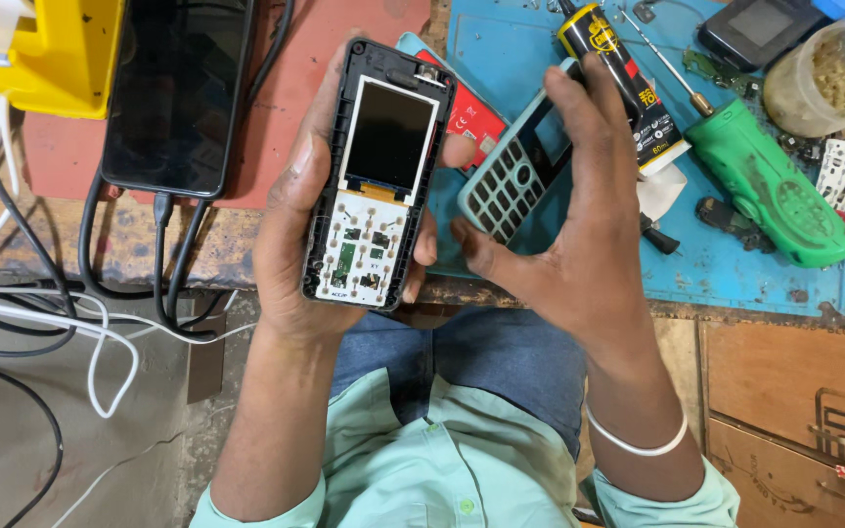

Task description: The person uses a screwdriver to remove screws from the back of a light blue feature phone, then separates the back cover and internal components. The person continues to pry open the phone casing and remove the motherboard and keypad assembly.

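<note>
Opened keypad phone (376, 176), screen and bare board up so we see contacts, cradled in our left hand (295, 210), fingers wrapped round its edges, above bench front edge; our right hand (569, 225) pinches pale blue keypad cover (512, 176) just beside, over blue mat (716, 264); green screwdriver (770, 186) near mat's right edge

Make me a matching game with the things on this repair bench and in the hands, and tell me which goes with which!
Things:
1. opened black keypad phone with bare circuit board
2. light blue plastic keypad cover with empty button holes
3. green plastic-handled screwdriver
4. black flat smartphone with dark screen

Places:
A. lying on the blue work mat
B. plugged into a black cable, on the red surface
C. held in the left hand
D. held in the right hand

Pairs: 1-C, 2-D, 3-A, 4-B
</note>
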